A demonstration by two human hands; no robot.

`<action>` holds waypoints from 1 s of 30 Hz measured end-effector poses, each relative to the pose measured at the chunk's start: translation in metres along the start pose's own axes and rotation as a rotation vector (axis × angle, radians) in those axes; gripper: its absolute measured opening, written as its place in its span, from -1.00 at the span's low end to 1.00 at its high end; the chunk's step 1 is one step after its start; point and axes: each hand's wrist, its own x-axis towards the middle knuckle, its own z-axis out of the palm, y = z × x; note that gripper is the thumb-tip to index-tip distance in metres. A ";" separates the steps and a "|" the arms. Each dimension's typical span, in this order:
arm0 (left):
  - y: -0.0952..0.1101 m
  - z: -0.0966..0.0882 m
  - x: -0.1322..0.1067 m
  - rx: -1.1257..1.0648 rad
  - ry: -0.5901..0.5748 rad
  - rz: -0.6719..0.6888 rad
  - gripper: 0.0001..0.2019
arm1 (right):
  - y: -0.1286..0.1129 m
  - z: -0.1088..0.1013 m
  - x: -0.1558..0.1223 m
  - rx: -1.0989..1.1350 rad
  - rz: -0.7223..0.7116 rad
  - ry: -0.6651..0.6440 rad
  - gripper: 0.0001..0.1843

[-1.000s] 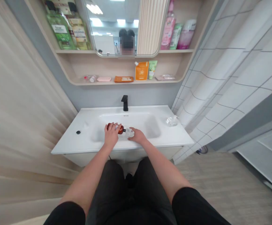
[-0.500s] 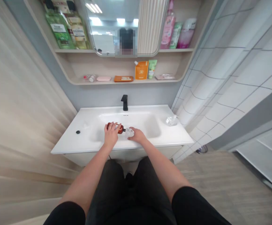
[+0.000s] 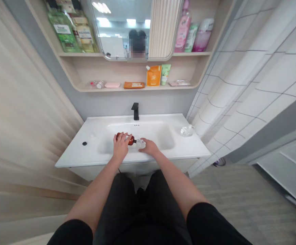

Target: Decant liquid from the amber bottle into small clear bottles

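Observation:
My left hand (image 3: 120, 148) wraps round a brown bottle (image 3: 129, 139) that lies tipped on its side over the white sink (image 3: 97, 154), its neck pointing right. My right hand (image 3: 149, 147) closes round a small clear container (image 3: 141, 144) held at the bottle's mouth. Both hands hover above the basin near its front edge. The container's contents are too small to make out.
A black faucet (image 3: 135, 111) stands at the back of the sink. A clear dispenser (image 3: 186, 131) sits on the right counter, a small black cap (image 3: 84, 143) on the left. Shelves above hold bottles, an orange pouch (image 3: 153, 75) and a green tube. Tiled wall at right.

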 end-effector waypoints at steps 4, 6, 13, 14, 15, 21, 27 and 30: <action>0.000 -0.001 0.000 -0.018 -0.002 -0.004 -0.29 | -0.002 -0.001 -0.001 0.003 -0.003 0.006 -0.07; 0.001 -0.001 0.000 -0.023 -0.005 -0.007 -0.28 | -0.002 -0.001 -0.001 -0.002 0.001 0.002 -0.07; 0.001 -0.001 0.000 -0.004 0.005 0.004 -0.29 | 0.000 0.001 0.000 -0.004 0.013 0.003 -0.06; 0.001 -0.001 0.000 -0.007 0.005 0.005 -0.29 | 0.000 0.001 0.000 -0.007 0.019 0.001 -0.05; 0.001 -0.002 0.000 -0.010 0.004 0.004 -0.29 | -0.001 0.000 -0.001 -0.010 0.021 -0.002 -0.05; 0.001 -0.003 0.000 0.003 -0.007 0.006 -0.28 | -0.003 -0.003 -0.001 -0.004 0.009 -0.006 -0.06; 0.001 -0.004 0.000 -0.032 -0.017 -0.003 -0.26 | -0.004 -0.003 -0.002 -0.003 0.008 -0.004 -0.08; 0.002 -0.005 0.000 -0.036 -0.020 -0.005 -0.25 | -0.004 -0.003 -0.002 0.000 0.010 -0.004 -0.06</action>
